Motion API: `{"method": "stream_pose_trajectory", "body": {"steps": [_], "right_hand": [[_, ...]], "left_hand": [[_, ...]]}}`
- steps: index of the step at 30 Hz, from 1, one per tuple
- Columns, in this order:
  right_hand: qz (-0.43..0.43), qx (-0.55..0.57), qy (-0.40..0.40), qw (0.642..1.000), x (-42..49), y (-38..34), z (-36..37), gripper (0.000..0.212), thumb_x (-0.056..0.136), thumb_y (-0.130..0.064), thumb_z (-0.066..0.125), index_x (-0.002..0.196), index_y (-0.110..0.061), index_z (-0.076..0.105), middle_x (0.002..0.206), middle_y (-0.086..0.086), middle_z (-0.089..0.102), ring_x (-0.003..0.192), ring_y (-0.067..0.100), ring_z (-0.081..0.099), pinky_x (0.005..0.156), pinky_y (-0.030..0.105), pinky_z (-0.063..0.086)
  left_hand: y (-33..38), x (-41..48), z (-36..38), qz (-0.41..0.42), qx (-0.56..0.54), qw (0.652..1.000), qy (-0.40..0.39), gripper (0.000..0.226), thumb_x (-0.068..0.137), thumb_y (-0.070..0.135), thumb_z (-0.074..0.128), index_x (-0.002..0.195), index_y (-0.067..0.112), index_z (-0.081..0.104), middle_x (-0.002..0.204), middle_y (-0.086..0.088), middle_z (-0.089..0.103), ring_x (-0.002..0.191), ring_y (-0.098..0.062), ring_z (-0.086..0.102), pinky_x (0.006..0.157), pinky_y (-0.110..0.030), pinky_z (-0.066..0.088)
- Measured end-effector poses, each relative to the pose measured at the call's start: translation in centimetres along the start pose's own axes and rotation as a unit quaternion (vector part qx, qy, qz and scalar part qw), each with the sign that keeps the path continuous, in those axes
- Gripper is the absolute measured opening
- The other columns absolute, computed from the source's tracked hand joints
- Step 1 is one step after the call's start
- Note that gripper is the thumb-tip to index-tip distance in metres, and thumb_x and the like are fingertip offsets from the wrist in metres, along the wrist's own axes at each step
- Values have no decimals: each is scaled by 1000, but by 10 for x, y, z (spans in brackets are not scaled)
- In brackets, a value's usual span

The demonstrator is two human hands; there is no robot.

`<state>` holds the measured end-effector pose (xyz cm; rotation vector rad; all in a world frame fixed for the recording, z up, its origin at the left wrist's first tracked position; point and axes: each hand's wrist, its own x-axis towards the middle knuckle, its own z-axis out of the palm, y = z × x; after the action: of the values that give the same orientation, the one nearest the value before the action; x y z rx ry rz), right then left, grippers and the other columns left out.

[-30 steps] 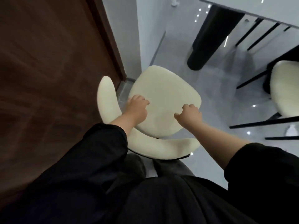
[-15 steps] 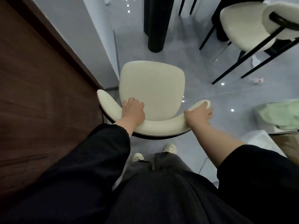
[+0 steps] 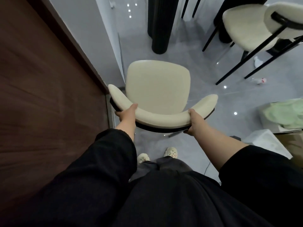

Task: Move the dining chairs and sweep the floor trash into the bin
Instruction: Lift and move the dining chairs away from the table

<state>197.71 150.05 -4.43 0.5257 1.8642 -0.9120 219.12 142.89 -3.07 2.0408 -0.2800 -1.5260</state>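
My slippers [image 3: 170, 152] stand just behind the cream dining chair [image 3: 157, 86]. My left hand [image 3: 127, 114] and right hand [image 3: 193, 122] each clasp its curved backrest [image 3: 164, 117], one toward each end, thumb on the pad and fingers curled under the dark frame. The backrest's left tip sits just beside the brown wooden door [image 3: 49, 79]; I cannot tell if they touch. To do this well, I judge I should lift evenly with both hands so the legs don't scrape, and swing the left end away from the wood. To my right, an open box [image 3: 265, 120] holds something crumpled and pale green, bag or cloth I cannot tell. Farther out, scraps of trash [image 3: 260, 80] lie on the grey floor [image 3: 205, 71] by the legs of a second chair [image 3: 246, 25], with a black table leg [image 3: 159, 25] beyond my chair.
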Motion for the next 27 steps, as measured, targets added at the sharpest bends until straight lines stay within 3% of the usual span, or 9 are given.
{"method": "stream_pose_trajectory", "body": {"steps": [2, 4, 11, 14, 16, 19, 22, 27], "right_hand": [[-8, -7, 15, 1000, 15, 1, 1, 95, 43, -43, 79, 129, -24, 42, 113, 1, 60, 91, 29, 63, 83, 44, 54], [-14, -5, 21, 1000, 16, 2, 3, 93, 42, -41, 77, 127, -24, 43, 113, 1, 60, 91, 29, 62, 84, 45, 53], [-4, 24, 12, 1000, 40, 5, 4, 98, 36, -39, 76, 127, -27, 42, 113, 2, 61, 90, 32, 63, 80, 49, 52], [-6, 43, 6, 999, 3, 2, 3, 92, 51, -38, 77, 133, -25, 37, 119, 0, 57, 98, 29, 59, 82, 45, 51], [-19, 52, 15, 998, -12, 1, 2, 86, 64, -32, 77, 137, -24, 31, 122, 2, 52, 105, 30, 55, 90, 48, 49], [-12, 69, 12, 997, -13, -5, 2, 85, 70, -29, 76, 139, -23, 27, 130, 5, 49, 111, 33, 53, 95, 54, 45], [-17, 61, -15, 998, -16, -27, 2, 90, 66, -32, 77, 140, -24, 27, 129, 5, 50, 113, 38, 52, 98, 62, 39], [-50, 38, -42, 997, -6, -92, 13, 98, 44, -41, 80, 132, -22, 41, 120, 1, 60, 100, 33, 60, 83, 50, 49]], "left_hand": [[-4, 5, -4, -56, -60, 995, -48, 108, 55, 36, 80, 144, 26, 19, 131, -5, 52, 111, -32, 56, 96, -58, 43], [-8, 10, -5, -59, -64, 994, -65, 108, 51, 39, 78, 141, 30, 20, 125, -3, 54, 108, -32, 57, 94, -62, 43], [-7, 8, -4, -70, -96, 991, -64, 93, 70, 33, 74, 143, 34, 17, 122, -1, 52, 107, -29, 57, 95, -59, 44], [-6, 11, -5, -58, -95, 992, -60, 85, 73, 26, 72, 141, 29, 22, 121, -4, 54, 104, -29, 59, 92, -56, 49], [-7, 13, -4, -55, -81, 994, -49, 84, 71, 25, 71, 141, 26, 24, 124, -7, 54, 101, -30, 60, 89, -55, 51], [-4, 13, 0, -41, -69, 996, -29, 81, 74, 22, 69, 142, 23, 25, 124, -8, 53, 100, -31, 60, 88, -54, 52], [13, 5, 15, -34, -56, 998, -18, 79, 74, 23, 67, 141, 22, 26, 124, -7, 52, 102, -32, 58, 84, -54, 52], [58, -13, 53, -19, -32, 999, -9, 78, 72, 26, 66, 142, 23, 32, 126, -6, 51, 106, -33, 55, 77, -52, 53]]}}
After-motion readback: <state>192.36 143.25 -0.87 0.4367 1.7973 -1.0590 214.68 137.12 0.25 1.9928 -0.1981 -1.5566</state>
